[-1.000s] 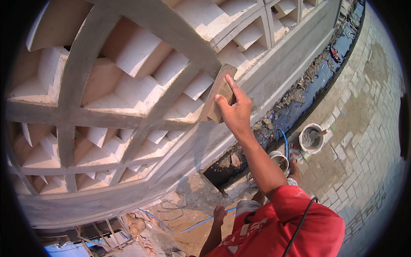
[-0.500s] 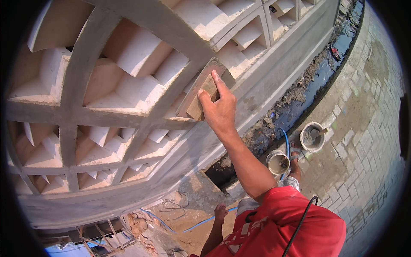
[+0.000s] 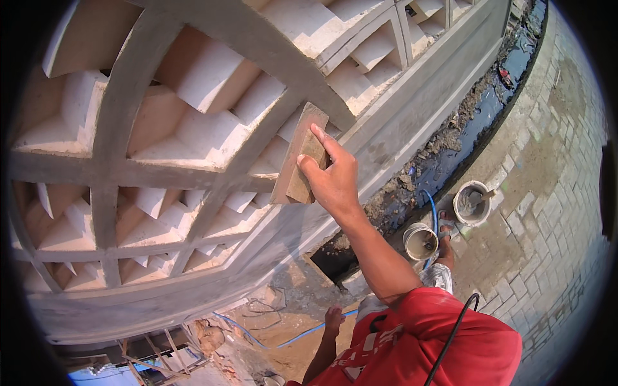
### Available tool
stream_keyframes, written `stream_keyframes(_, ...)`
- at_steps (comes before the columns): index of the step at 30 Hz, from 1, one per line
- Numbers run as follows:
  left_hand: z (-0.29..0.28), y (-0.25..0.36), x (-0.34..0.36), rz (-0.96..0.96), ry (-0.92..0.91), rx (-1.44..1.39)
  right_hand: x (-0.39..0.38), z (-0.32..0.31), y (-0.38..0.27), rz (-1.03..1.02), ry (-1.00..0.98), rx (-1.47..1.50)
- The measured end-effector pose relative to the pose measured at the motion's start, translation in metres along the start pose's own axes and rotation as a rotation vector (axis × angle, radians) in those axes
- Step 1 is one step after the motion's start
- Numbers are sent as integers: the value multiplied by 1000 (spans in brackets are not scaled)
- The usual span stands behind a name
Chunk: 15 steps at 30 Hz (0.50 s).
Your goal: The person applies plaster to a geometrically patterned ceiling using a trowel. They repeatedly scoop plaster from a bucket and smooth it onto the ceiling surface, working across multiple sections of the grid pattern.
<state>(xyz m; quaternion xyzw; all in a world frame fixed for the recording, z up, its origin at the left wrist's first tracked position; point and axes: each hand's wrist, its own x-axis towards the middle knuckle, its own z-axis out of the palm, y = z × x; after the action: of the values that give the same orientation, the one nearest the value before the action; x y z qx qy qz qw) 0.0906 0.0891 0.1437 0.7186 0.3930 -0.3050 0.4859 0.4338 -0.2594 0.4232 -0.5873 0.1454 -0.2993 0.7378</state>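
Observation:
A wooden plasterer's float point(image 3: 293, 161) with a flat board and a block handle is in my right hand point(image 3: 335, 183). My thumb and fingers close on its handle, and one finger stretches along it toward the board's upper end. The float lies at a junction of the grey plastered ribs of a lattice wall point(image 3: 257, 138), over a lower rib; whether its face touches the plaster I cannot tell. Low at my left side hangs my left hand point(image 3: 333, 320), fingers loosely curled, apart from the wall, with nothing visible in it.
Two buckets, one with grey mix point(image 3: 472, 204) and one with murky contents point(image 3: 420, 242), stand by my foot. A ditch of dark water point(image 3: 444, 167) runs along the wall base beside brick paving point(image 3: 553, 212). A blue hose point(image 3: 315, 332) crosses the ground; broken wood point(image 3: 154, 360) lies lower left.
My right hand has brought the float slightly down and turned it steeper, uncovering the rib junction above it. My left hand has barely moved.

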Motion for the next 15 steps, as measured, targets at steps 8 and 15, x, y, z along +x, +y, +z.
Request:
stream_keyframes(8,3,0,6,36,29,-45,9,0,-2,10,16,-7)
stream_keyframes(15,11,12,2,37,6,-92,-14,-51,44,172,54,78)
